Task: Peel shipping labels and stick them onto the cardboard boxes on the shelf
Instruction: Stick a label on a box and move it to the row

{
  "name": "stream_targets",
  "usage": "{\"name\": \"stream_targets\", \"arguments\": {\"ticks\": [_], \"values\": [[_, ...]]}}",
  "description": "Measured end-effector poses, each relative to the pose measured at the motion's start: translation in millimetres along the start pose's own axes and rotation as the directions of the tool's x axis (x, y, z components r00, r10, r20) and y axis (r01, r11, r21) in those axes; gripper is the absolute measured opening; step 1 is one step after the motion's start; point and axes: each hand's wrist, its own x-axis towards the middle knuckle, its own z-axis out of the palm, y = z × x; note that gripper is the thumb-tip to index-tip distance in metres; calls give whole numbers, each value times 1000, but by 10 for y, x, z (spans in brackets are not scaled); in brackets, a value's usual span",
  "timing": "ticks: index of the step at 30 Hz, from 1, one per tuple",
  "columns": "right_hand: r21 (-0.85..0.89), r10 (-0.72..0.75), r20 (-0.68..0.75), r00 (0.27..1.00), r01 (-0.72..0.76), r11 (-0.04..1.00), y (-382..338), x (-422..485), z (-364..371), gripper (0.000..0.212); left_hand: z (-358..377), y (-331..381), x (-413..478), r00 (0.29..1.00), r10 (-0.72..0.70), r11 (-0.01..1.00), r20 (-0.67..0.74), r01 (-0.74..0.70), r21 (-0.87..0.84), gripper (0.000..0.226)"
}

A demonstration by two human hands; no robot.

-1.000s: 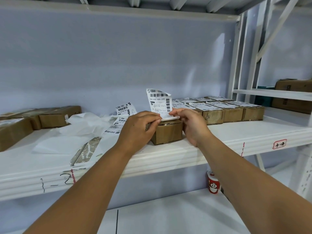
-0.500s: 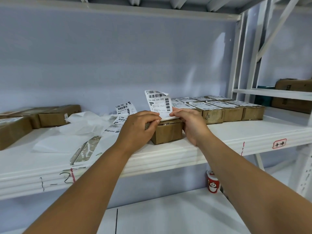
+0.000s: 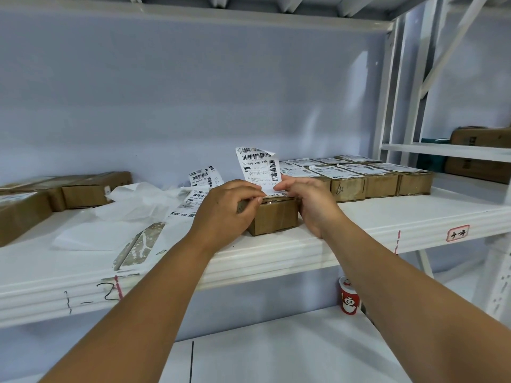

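Note:
A small cardboard box sits near the front edge of the white shelf. A white shipping label with barcodes stands upright above the box's top, its upper corner curled. My left hand pinches the label's lower left edge at the box's top. My right hand pinches the lower right edge, fingers curled over the box's right side. Behind and to the right stands a row of boxes with labels on top. More loose labels lie left of my hands.
Peeled white backing paper is heaped on the shelf at left. Plain brown boxes stand at the far left. A red paper cup stands on the lower shelf. More boxes fill the neighbouring rack at right.
The label's lower edge has come down closer to the box top, and both hands have shifted slightly with it. The box has stayed in place.

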Motion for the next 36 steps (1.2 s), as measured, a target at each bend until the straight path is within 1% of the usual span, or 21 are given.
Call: {"name": "stream_targets", "arguments": {"ticks": [4, 8, 12, 14, 18, 23, 27, 29, 32, 34, 36], "values": [[-8, 10, -5, 1000, -10, 1000, 6, 9, -5, 38, 15, -4, -11, 997, -3, 1000, 77, 2, 10, 22], [-64, -5, 1, 1000, 5, 998, -12, -15, -3, 35, 18, -6, -23, 986, -14, 1000, 164, 13, 4, 33], [-125, -17, 34, 999, 21, 992, -1, -19, 17, 33, 20, -5, -21, 968, -4, 1000, 251, -1, 20, 42], [-122, 3, 56, 998, 4, 992, -5, -26, 21, 32, 21, -10, -18, 965, 3, 1000, 262, -5, 9, 43], [-95, 42, 75, 996, -35, 995, -26, -33, 23, 31, 26, -15, -14, 970, 3, 1000, 244, -6, 11, 41], [-77, 52, 41, 998, -49, 996, -25, -32, 43, 30, 32, -10, -21, 979, 8, 1000, 203, -11, 13, 36], [-110, 59, -2, 998, -59, 992, -11, -31, 52, 24, 36, -34, -9, 993, -15, 1000, 118, 15, -4, 24], [-126, 46, -8, 999, -47, 991, -8, -30, 56, 23, 30, -35, 7, 998, -36, 999, 49, 35, 27, 19], [-128, 51, -12, 999, -52, 990, -24, -43, 56, 18, 16, -14, 22, 996, -79, 992, -32, 82, 96, 36], [-133, 53, -1, 999, -53, 990, -36, -52, 51, 20, 6, -6, 27, 991, -119, 979, -63, 128, 161, 43], [-138, 56, 15, 998, -54, 989, -46, -61, 49, 23, 1, -25, 25, 986, -146, 974, -76, 157, 163, 48]]}}
